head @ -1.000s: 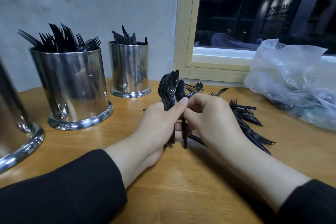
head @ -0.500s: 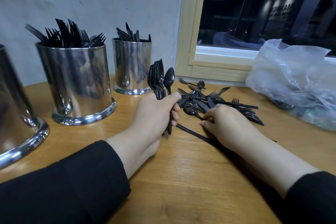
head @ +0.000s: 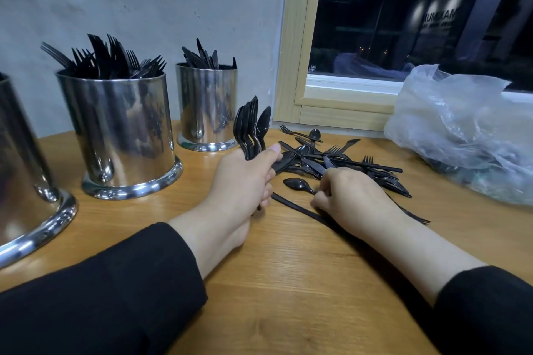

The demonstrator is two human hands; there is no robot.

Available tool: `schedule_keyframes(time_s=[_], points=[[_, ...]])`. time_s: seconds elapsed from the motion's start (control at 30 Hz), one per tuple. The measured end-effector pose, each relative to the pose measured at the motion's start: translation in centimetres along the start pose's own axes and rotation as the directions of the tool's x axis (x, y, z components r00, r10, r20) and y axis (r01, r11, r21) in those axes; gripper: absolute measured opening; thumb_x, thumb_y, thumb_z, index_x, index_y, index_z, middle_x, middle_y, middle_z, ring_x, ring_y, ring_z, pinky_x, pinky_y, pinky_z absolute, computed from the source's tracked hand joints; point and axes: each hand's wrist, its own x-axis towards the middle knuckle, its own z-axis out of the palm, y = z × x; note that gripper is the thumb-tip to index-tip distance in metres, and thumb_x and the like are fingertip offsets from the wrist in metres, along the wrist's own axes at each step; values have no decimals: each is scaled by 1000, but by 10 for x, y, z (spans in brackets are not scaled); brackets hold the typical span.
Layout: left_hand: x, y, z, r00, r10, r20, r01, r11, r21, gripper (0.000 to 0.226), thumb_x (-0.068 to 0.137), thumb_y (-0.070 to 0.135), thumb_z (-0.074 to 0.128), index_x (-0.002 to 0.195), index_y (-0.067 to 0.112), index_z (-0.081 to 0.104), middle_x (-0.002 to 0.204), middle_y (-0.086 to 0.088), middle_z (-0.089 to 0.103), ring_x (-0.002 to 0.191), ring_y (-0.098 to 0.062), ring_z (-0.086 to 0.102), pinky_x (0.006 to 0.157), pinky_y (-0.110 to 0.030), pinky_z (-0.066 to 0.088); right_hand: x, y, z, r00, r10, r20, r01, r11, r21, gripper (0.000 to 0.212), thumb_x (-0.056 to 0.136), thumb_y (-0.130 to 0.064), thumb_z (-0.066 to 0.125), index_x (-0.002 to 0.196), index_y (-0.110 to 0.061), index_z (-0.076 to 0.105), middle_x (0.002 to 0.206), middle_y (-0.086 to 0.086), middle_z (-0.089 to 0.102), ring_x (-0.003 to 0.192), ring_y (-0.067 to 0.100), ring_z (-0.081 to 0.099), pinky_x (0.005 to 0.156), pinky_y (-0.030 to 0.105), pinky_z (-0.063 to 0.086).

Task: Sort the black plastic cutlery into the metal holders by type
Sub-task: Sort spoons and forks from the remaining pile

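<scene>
Forks fill the near holder [head: 121, 135] and knives the far one [head: 206, 106]; her left hand [head: 245, 179] grips gathered spoons [head: 251, 127]; right hand [head: 349, 196] pinches another spoon [head: 298, 184] from the loose pile [head: 346, 163] toward the table's [head: 288, 282] back edge.

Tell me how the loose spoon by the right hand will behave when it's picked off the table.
The loose spoon looks thin, glossy plastic, so probably very light and a bit slippery. It lies flat on the wooden table, so it may skid before lifting. The right hand is at its handle, probably the easiest place to pinch.
</scene>
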Motion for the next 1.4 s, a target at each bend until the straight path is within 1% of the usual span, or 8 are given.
schedule_keyframes(time_s=[0.17, 0.43, 0.6, 0.77, 0.87, 1.0, 1.17, 1.4], points=[[-2, 2, 2, 1000, 3, 3, -3, 1000, -31, 24, 99, 30, 67, 106, 8, 65, 56, 7, 42, 47, -11, 36, 46, -26, 30, 5, -7, 7, 996, -74, -49, 76, 996, 41, 42, 94, -52, 61, 123, -22, 61, 108, 2, 63, 105, 24, 60, 85, 33, 48], [-5, 4, 2, 999, 14, 48, -13, 1000, -8, 25, 101, 30, 64, 93, 6, 67, 58, 1, 53, 48, -14, 53, 47, -26, 44, 11, -6, -11, 970, 5, -241, 47, 977, 209, 23, 97, -31, 62, 89, -16, 75, 79, -1, 60, 72, 15, 52, 63, 27, 35], [-7, 3, 8, 992, 77, 99, -81, 996, 36, 29, 103, 26, 60, 92, 1, 68, 78, -12, 77, 77, -26, 78, 74, -36, 65, -8, -10, -47, 982, 137, -133, 27, 590, 807, 33, 96, -33, 65, 82, -3, 71, 58, 2, 56, 55, 12, 48, 55, 19, 40], [-17, 4, 11, 949, 95, 299, -137, 983, 121, 29, 105, 28, 56, 101, 4, 72, 91, -12, 78, 83, -27, 77, 77, -38, 64, -13, -18, -40, 1000, -22, -9, 16, 369, 929, 25, 98, -19, 63, 80, -3, 67, 64, 2, 64, 60, 14, 56, 61, 27, 47], [-16, 1, 9, 939, 87, 334, -160, 967, 200, 37, 104, 33, 57, 101, -2, 65, 68, -5, 59, 59, -21, 57, 64, -40, 49, -15, -11, -46, 996, -81, -35, 74, 555, 828, 35, 99, -32, 63, 80, -4, 70, 63, -1, 64, 58, 9, 55, 60, 24, 48], [-11, 2, 6, 967, 152, 203, -199, 951, 238, 32, 100, 31, 64, 85, 3, 60, 61, 0, 43, 53, -14, 45, 54, -31, 45, -15, 15, -60, 990, -136, 31, 123, 958, 258, 42, 86, -60, 66, 77, -20, 69, 69, 1, 69, 63, 14, 61, 61, 31, 50], [-10, 4, 4, 970, 197, 146, -238, 897, 373, 36, 99, 34, 66, 73, 14, 50, 58, 4, 50, 45, -11, 44, 48, -28, 39, -25, 24, -60, 912, -63, 405, 35, 996, 77, 39, 76, -66, 73, 82, -28, 69, 79, -12, 71, 78, 7, 65, 69, 30, 51], [-1, 2, -2, 974, 219, 49, -218, 866, 451, 39, 96, 40, 67, 81, 4, 66, 56, 2, 47, 53, -16, 43, 63, -31, 37, -25, 18, -53, 897, -56, 438, 28, 997, 70, 25, 82, -55, 74, 88, -31, 68, 89, -14, 67, 84, 5, 62, 75, 29, 50]])
